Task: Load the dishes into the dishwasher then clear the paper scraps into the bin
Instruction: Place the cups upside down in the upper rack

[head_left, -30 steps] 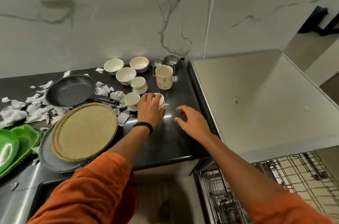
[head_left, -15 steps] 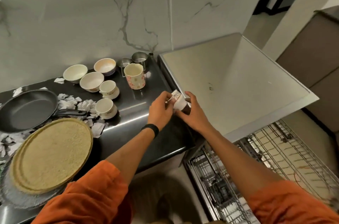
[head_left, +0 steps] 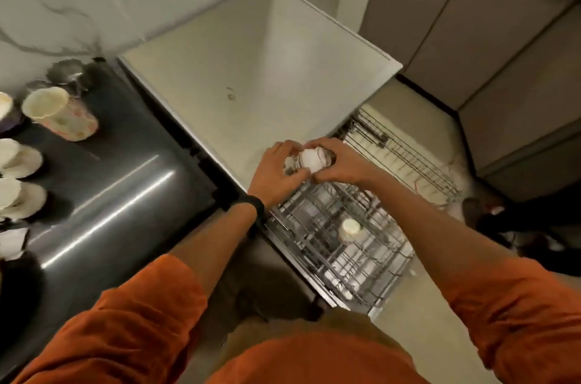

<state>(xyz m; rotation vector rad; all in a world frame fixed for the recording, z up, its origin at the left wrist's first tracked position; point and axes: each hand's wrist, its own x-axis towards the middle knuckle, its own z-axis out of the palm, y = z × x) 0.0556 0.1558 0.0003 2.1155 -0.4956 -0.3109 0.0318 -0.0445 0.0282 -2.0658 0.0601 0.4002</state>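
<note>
Both my hands hold a small white cup [head_left: 310,159] above the front edge of the dishwasher top [head_left: 251,69], just over the pulled-out wire rack [head_left: 371,261]. My left hand [head_left: 276,172] grips the cup from the left and my right hand [head_left: 341,163] curls round it from the right. One pale cup [head_left: 350,229] stands upside down in the rack. On the dark counter [head_left: 119,195] at the left stand a tall floral mug [head_left: 59,114], two steel cups [head_left: 67,73] and small white cups [head_left: 22,160], partly cut off by the frame edge.
A second wire rack [head_left: 402,160] sticks out further right over the floor. Grey cabinets [head_left: 490,37] fill the upper right. A paper scrap [head_left: 12,242] lies at the counter's left edge. Dark footwear [head_left: 515,223] sits on the floor at right.
My left hand lifted the small cup off the counter and carried it right, my right hand joined it, and the view swung from the counter to the open dishwasher rack.
</note>
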